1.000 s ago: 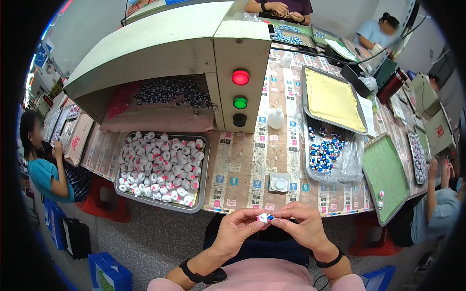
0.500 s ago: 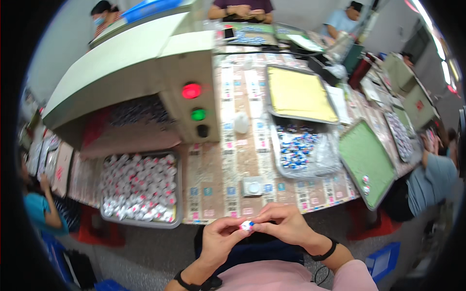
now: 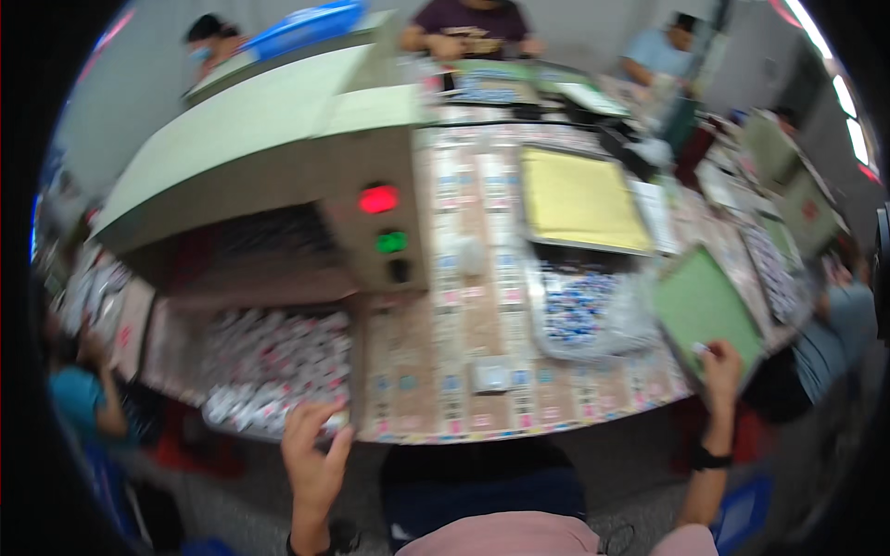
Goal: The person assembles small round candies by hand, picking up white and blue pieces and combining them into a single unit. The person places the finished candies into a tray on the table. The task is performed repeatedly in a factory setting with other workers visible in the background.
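Note:
My left hand (image 3: pixel 313 452) is at the near right corner of a metal tray (image 3: pixel 349 371) heaped with small white, red-marked pieces (image 3: pixel 278 357). Its thumb and fingers are apart, and I see nothing held between them. Over at the right, my right hand (image 3: pixel 722 372) reaches above the near part of a green tray (image 3: pixel 706 292). Its fingertips are pinched at a small white piece (image 3: pixel 699 348); blur hides the finer detail. Both wrists wear dark bands.
A beige machine housing (image 3: pixel 250 157) with red and green buttons stands at the left. Beyond the small white box (image 3: pixel 491 374), a bagged container holds blue-and-white parts (image 3: pixel 579 301), behind it a yellow-lined tray (image 3: pixel 584 199). Co-workers sit around the table.
My hands were together in front of me, holding a small white, blue and pink piece. They have parted: left to the white-piece tray, right to the green tray. The view has shifted slightly.

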`<action>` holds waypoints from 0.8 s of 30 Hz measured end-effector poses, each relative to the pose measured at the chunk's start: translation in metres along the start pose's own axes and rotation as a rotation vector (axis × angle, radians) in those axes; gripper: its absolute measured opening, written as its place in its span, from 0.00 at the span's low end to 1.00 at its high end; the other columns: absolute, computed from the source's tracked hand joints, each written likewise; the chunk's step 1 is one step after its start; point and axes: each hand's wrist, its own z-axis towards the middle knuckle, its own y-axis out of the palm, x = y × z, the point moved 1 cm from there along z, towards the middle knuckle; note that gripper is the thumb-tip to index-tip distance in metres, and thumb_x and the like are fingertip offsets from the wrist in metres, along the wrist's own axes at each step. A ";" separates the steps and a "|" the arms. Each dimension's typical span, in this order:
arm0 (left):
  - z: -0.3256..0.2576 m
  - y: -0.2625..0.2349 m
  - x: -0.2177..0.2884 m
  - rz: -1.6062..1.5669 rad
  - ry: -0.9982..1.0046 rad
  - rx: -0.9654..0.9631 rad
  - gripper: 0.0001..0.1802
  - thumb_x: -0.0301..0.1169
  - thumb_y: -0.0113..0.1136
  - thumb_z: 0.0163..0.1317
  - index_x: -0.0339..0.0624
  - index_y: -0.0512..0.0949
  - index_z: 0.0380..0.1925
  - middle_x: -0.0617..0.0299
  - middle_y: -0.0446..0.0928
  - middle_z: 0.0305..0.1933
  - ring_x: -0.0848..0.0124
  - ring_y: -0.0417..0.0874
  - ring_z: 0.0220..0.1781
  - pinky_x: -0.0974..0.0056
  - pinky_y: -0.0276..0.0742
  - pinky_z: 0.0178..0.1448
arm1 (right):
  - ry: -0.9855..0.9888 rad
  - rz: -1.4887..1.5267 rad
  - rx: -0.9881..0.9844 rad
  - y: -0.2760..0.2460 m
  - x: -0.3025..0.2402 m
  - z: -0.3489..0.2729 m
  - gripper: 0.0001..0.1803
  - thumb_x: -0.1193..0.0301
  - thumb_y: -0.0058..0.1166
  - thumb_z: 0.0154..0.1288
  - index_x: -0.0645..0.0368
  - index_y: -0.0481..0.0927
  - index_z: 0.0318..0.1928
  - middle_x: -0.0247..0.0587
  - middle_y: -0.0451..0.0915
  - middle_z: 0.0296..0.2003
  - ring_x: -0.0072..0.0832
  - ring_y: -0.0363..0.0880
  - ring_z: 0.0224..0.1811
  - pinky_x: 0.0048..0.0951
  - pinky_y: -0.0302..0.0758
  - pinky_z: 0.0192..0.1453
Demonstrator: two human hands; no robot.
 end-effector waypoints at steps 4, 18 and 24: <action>0.012 -0.025 -0.011 0.174 0.042 0.068 0.16 0.23 0.64 0.44 0.39 0.80 0.37 0.56 0.77 0.38 0.59 0.75 0.43 0.61 0.70 0.49 | -0.355 -0.118 0.240 -0.003 0.022 0.001 0.10 0.79 0.54 0.55 0.66 0.79 0.39 0.42 0.78 0.36 0.30 0.76 0.36 0.29 0.71 0.39; 0.023 0.007 -0.021 0.451 0.249 -0.132 0.13 0.18 0.60 0.43 0.39 0.77 0.32 0.55 0.70 0.34 0.55 0.70 0.42 0.56 0.69 0.46 | -0.630 0.163 -0.221 0.061 -0.189 -0.052 0.09 0.79 0.58 0.51 0.61 0.81 0.36 0.45 0.79 0.39 0.42 0.76 0.44 0.36 0.71 0.52; 0.028 0.004 -0.009 0.353 0.318 -0.103 0.08 0.18 0.60 0.46 0.38 0.78 0.29 0.55 0.74 0.33 0.55 0.73 0.40 0.57 0.70 0.45 | -0.665 0.077 -0.329 0.094 -0.190 -0.029 0.08 0.77 0.59 0.51 0.58 0.82 0.35 0.42 0.79 0.36 0.42 0.74 0.43 0.37 0.71 0.49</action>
